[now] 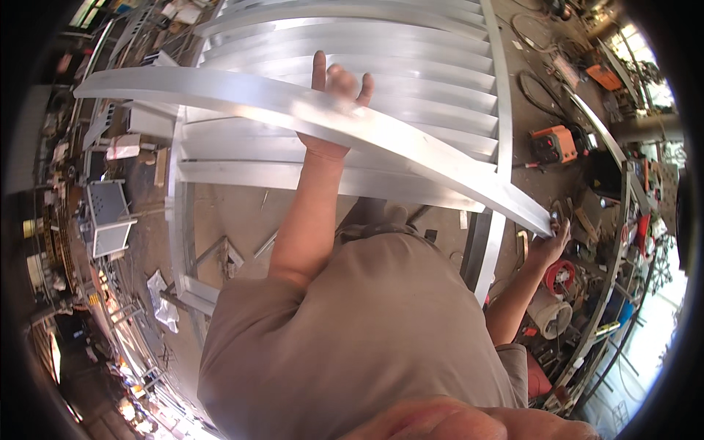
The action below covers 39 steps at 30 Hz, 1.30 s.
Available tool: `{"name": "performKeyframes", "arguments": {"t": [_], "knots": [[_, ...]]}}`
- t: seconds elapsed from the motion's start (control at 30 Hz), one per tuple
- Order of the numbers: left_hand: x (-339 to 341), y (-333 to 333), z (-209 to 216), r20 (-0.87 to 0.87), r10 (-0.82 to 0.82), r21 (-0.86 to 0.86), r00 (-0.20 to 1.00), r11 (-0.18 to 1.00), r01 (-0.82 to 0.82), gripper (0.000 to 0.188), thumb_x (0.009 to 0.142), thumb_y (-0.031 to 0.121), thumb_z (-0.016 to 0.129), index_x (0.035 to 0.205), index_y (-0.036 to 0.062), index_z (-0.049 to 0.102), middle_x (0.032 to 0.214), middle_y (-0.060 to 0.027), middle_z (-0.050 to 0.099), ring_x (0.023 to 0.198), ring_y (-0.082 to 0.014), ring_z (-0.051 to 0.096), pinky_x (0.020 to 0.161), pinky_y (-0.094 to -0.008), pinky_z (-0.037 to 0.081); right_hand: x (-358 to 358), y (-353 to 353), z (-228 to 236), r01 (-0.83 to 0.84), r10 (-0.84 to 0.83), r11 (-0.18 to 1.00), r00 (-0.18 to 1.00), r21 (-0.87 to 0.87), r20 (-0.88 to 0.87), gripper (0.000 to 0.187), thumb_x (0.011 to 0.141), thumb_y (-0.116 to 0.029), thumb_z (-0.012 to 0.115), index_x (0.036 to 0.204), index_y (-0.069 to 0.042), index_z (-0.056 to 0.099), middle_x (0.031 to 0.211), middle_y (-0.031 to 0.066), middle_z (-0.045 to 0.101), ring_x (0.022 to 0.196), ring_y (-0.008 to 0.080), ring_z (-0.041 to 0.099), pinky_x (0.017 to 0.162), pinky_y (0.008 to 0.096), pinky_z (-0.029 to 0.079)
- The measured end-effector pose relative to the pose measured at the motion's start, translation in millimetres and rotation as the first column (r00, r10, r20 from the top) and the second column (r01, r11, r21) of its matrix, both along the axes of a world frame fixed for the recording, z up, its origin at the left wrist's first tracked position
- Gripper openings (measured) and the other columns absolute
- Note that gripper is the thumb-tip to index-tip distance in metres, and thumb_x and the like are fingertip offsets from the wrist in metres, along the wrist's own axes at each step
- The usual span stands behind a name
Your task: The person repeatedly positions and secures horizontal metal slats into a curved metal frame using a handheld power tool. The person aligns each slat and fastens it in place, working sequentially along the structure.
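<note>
A long silver square metal tube (pixel 422 147) slants across the view from far left to near right, above a slatted metal frame (pixel 403 55). My left hand (pixel 339 84) bears the tube on its palm from below. Its fingers show beyond the tube's far edge, some raised and apart, the middle ones bent and smeared. At the tube's near right end, my right hand (pixel 560 233) has its fingers closed round the end. Part of its grip is hidden behind the tube. Overlapping silver slats fill the frame between two side rails, the right rail (pixel 504 117) running toward me.
An orange-fronted machine (pixel 555 144) stands on the floor to the right, with a black cable (pixel 539 92) coiled beyond it. A red bucket (pixel 559 277) and a white bucket (pixel 550 314) are below my right hand. A grey metal box-like frame (pixel 110 218) stands at left.
</note>
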<state>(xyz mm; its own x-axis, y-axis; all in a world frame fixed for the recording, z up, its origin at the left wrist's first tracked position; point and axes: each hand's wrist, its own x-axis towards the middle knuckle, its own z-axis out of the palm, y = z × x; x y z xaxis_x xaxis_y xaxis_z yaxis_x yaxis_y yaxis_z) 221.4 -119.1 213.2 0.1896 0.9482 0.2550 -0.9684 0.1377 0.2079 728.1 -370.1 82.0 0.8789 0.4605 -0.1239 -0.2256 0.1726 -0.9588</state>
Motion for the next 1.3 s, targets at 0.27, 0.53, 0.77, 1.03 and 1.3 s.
{"name": "performKeyframes", "arguments": {"t": [0.27, 0.53, 0.77, 1.03, 1.3], "knots": [[-29, -29, 30, -0.04, 0.195, -0.041, 0.98, 0.98, -0.196, 0.068, 0.102, 0.049, 0.058, 0.159, 0.02, 0.036, 0.123, -0.0034, 0.058, 0.116, -0.0201, 0.06, 0.117, -0.0538, 0.043, -33, 15, -1, 0.126, 0.014, 0.943, 0.91, 0.308, -0.415, 0.021, 0.096, -0.019, 0.066, 0.106, 0.0, 0.067, 0.084, 0.0043, 0.057, 0.09, 0.0201, 0.064, 0.09, 0.0376, 0.057], [-136, -74, -32, 0.0, 0.257, -0.111, 0.966, 0.961, -0.255, 0.067, 0.097, 0.073, 0.056, 0.124, 0.0129, 0.067, 0.094, -0.0018, 0.066, 0.089, -0.0202, 0.061, 0.097, -0.0417, 0.049, -23, 9, 7, -0.003, -0.055, 0.986, 0.941, -0.169, -0.333, 0.025, 0.097, -0.018, 0.054, 0.087, 0.003, 0.063, 0.068, 0.005, 0.054, 0.072, 0.025, 0.063, 0.086, 0.0475, 0.061], [-181, -102, -107, 0.131, 0.359, -0.205, 0.924, 0.922, -0.329, 0.048, 0.102, 0.046, 0.058, 0.128, 0.0054, 0.064, 0.097, -0.0067, 0.064, 0.087, -0.0224, 0.061, 0.102, -0.0419, 0.043, -76, 34, 25, 0.074, -0.082, 0.996, 0.965, -0.04, -0.249, 0.033, 0.096, -0.014, 0.058, 0.065, -0.01, 0.049, 0.058, 0.003, 0.05, 0.062, 0.0209, 0.055, 0.09, 0.0453, 0.059], [-201, -130, -127, -0.281, 0.362, -0.554, 0.889, 0.695, -0.458, 0.068, 0.101, 0.067, 0.053, 0.135, 0.0085, 0.056, 0.119, -0.0068, 0.062, 0.109, -0.0236, 0.059, 0.104, -0.0509, 0.047, -54, 29, 14, -0.2, 0.185, 0.836, 0.979, -0.512, -0.08, 0.019, 0.102, -0.024, 0.057, 0.092, -0.013, 0.068, 0.069, -0.0021, 0.052, 0.062, 0.0141, 0.054, 0.058, 0.0266, 0.046], [-210, -172, -200, -0.475, 0.227, -0.843, 0.85, 0.161, -0.513, 0.08, 0.102, 0.071, 0.05, 0.151, 0.0078, 0.047, 0.147, -0.0118, 0.055, 0.13, -0.0283, 0.056, 0.114, -0.0466, 0.045, -33, -11, -61, -0.479, 0.605, 0.582, 0.795, -0.657, -0.044, 0.044, 0.099, -0.016, 0.065, 0.138, 0.004, 0.061, 0.137, 0.0182, 0.063, 0.123, 0.0307, 0.061, 0.105, 0.0403, 0.049]]}}
